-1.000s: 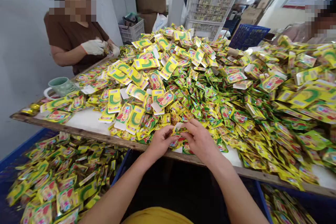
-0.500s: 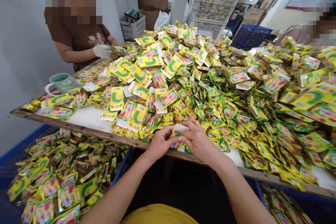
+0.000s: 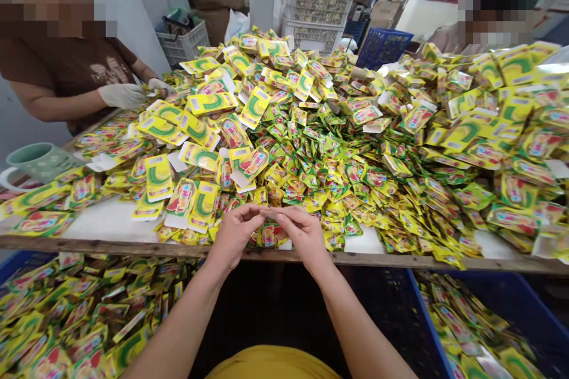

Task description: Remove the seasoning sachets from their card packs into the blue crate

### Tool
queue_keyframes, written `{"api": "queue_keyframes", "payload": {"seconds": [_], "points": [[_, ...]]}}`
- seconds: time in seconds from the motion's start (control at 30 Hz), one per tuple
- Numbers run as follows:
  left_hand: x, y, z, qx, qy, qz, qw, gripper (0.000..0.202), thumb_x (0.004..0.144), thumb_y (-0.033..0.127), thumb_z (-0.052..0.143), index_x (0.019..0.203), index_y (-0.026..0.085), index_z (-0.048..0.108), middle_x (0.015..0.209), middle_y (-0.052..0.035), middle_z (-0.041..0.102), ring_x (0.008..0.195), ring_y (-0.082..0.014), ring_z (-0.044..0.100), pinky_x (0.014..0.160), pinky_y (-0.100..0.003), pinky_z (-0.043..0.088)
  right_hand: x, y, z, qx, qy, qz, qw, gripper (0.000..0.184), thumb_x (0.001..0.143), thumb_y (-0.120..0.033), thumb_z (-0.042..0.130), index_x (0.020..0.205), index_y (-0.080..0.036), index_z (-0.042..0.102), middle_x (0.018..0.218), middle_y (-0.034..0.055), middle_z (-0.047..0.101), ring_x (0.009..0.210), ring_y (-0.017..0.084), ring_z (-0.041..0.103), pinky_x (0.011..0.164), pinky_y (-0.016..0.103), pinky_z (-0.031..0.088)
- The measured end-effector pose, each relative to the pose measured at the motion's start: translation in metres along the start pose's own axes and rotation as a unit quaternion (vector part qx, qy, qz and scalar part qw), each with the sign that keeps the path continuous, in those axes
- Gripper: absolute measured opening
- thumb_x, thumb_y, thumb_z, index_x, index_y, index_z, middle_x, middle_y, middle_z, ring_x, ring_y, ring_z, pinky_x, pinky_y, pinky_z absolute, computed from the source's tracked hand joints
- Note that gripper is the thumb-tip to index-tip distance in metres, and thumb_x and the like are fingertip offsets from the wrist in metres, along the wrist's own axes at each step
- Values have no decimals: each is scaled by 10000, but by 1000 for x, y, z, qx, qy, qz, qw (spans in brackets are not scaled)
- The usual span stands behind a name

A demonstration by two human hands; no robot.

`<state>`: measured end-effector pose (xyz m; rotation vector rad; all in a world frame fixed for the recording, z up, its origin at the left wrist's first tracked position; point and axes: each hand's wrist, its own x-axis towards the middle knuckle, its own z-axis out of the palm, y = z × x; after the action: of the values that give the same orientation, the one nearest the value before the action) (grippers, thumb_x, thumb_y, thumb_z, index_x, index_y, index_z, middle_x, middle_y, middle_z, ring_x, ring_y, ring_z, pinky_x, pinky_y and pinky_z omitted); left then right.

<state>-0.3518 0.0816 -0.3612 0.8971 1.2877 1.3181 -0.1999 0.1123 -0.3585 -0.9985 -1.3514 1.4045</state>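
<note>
Just above the table's front edge, my left hand [image 3: 235, 234] and my right hand [image 3: 304, 235] meet with fingertips pinched together. Between them is a small carton [image 3: 269, 212], seen nearly edge-on and mostly hidden by the fingers. Beneath my hands lies a yellow-green packet [image 3: 271, 235] with a red print. A heap of small green and yellow sachets [image 3: 306, 160] rises in front of me. Yellow printed cartons [image 3: 207, 204], some with white flaps open, lie left of my hands and across the heap.
The wooden table edge [image 3: 355, 258] runs across in front of me. Below it, blue crates hold filled packs on the left [image 3: 84, 314] and right [image 3: 471, 325]. A mug [image 3: 44, 163] stands at left. A gloved co-worker [image 3: 120, 96] handles packs; another person sits at far right.
The view has swung to the right. My hands have shifted slightly left in the picture, and the carton's white flap, visible before, is now hidden between my fingers.
</note>
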Motion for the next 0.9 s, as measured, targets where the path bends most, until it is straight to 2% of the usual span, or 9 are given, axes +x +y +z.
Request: {"api": "queue_keyframes", "payload": {"seconds": [0.07, 0.13, 0.23, 0.3, 0.4, 0.53, 0.63, 0.73, 0.9], "points": [[0, -2, -2, 34, 17, 42, 998, 222, 731, 275, 725, 932, 181, 743, 945, -40, 745, 913, -180, 660, 836, -263, 503, 4, 0, 0, 13, 8, 5, 1000, 207, 754, -370, 696, 840, -197, 768, 845, 55, 663, 588, 126, 596, 476, 241, 528], [0, -6, -4, 59, 25, 72, 995, 256, 746, 306, 723, 976, 194, 741, 1004, -51, 742, 973, -203, 658, 891, -301, 502, 7, 2, 1, 26, 13, 33, 999, 221, 719, -367, 733, 841, -184, 759, 755, 40, 670, 532, 127, 600, 469, 247, 525], [1, -12, -7, 76, 20, 97, 992, 242, 758, 317, 721, 973, 206, 739, 995, -43, 742, 938, -192, 667, 862, -292, 518, 9, 8, 1, 34, 19, 63, 997, 251, 679, -361, 767, 831, -165, 737, 644, 17, 656, 477, 139, 606, 432, 241, 506], [4, -13, -7, 92, 10, 113, 989, 235, 763, 302, 723, 980, 214, 730, 968, -30, 738, 888, -167, 668, 817, -259, 524, 9, 11, 2, 39, 26, 55, 997, 232, 681, -360, 765, 798, -162, 734, 663, 19, 657, 480, 137, 611, 418, 232, 501], [10, -13, -8, 125, -16, 161, 979, 188, 778, 264, 712, 960, 219, 728, 937, -24, 723, 861, -148, 655, 789, -237, 519, 7, 13, 2, 51, 27, 18, 998, 195, 691, -347, 759, 782, -175, 743, 737, 21, 645, 521, 132, 623, 450, 241, 533], [13, -14, -12, 143, -44, 243, 959, 77, 781, 220, 707, 851, 198, 730, 907, -47, 709, 893, -172, 650, 814, -281, 528, 2, 13, 3, 23, 22, -34, 999, 147, 719, -329, 743, 779, -196, 745, 800, 33, 621, 552, 126, 602, 462, 259, 545], [10, -15, -19, 181, -55, 266, 945, 86, 791, 201, 698, 871, 202, 729, 952, -66, 708, 924, -189, 654, 846, -322, 528, -5, 14, 4, -55, 31, -104, 993, 97, 796, -294, 684, 811, -217, 742, 862, 58, 631, 746, 169, 633, 618, 294, 576], [3, -18, -24, 211, -71, 280, 934, 156, 768, 193, 724, 922, 219, 730, 1014, -73, 707, 966, -198, 654, 876, -340, 523, -15, 19, 2, -113, 24, -161, 980, 135, 871, -249, 602, 901, -240, 734, 948, 69, 626, 915, 191, 624, 816, 350, 554], [-7, -30, -22, 217, -83, 307, 923, 176, 774, 175, 712, 943, 224, 709, 1008, -62, 717, 970, -192, 662, 890, -339, 525, -29, 26, -3, -170, 18, -235, 957, 226, 900, -181, 542, 1044, -256, 699, 1043, 79, 600, 1008, 197, 590, 892, 368, 511]]}}
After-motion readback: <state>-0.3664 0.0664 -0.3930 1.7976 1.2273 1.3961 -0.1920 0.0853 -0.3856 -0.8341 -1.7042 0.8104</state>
